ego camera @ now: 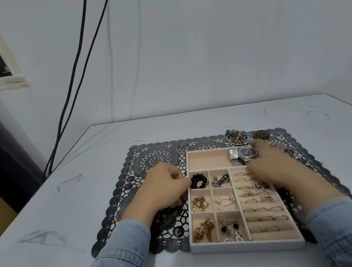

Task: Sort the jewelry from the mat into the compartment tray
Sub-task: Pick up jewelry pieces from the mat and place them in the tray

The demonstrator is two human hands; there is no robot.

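Observation:
A white compartment tray (247,246) with beige lining lies on a dark lace mat (151,159). My left hand (166,186) is curled at the tray's left edge, fingers closed on a black bead bracelet (198,181) that trails into the upper-left small compartment; more dark beads hang below the hand. My right hand (270,167) rests over the tray's right side, fingertips on a silver watch (247,154) in the long top compartment. Rings sit in the ring rows (263,211). Loose jewelry (236,136) lies on the mat behind the tray.
Small compartments hold gold chains (199,203), a chunky gold chain (203,230), pearl pieces (224,201) and earrings (231,227). A dark round bracelet (261,135) and a silver chain (285,148) lie on the mat at right. Black cables (77,79) hang down the wall.

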